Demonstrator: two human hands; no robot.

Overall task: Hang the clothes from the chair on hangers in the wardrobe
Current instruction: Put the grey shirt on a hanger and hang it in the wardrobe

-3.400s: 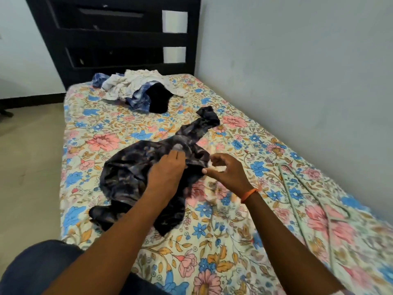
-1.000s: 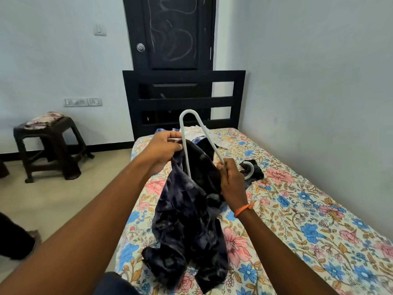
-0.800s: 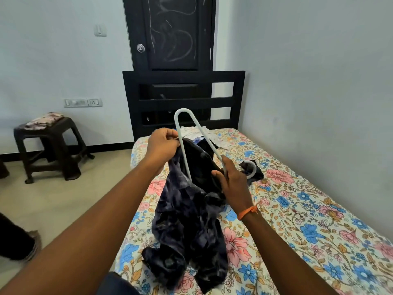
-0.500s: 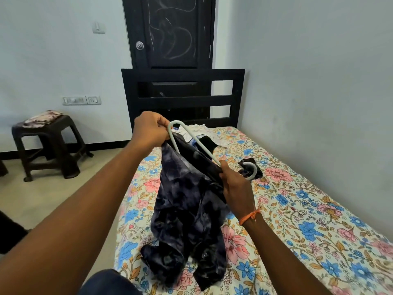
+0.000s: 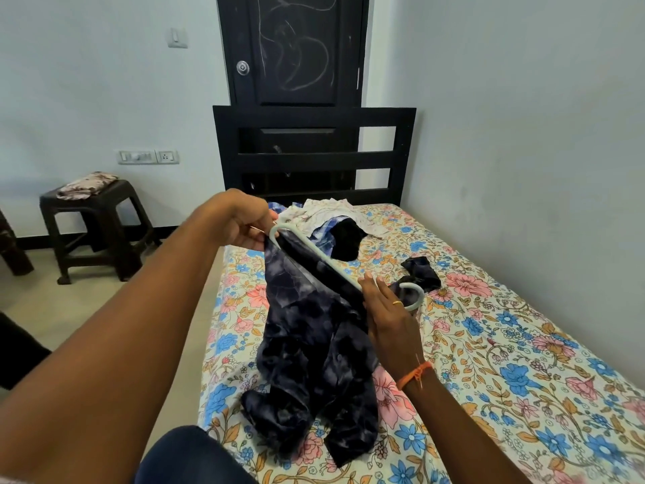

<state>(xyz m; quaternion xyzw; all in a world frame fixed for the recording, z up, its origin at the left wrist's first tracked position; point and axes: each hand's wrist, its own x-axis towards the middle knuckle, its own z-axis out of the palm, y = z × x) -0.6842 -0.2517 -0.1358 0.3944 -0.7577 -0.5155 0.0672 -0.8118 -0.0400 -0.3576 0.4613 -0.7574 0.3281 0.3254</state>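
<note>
- Left hand (image 5: 241,218), fingers clamped on the far end of the white hanger (image 5: 314,255) together with the edge of the dark printed garment (image 5: 314,347).
- Right hand (image 5: 387,316) steadies the hanger near its hook, fingers loosely closed on it.
- Garment hangs over the near part of the floral bed (image 5: 506,344).
- Advice: seat both shoulders evenly before lifting.
- Clothes pile (image 5: 331,221) waits at the far end.
</note>
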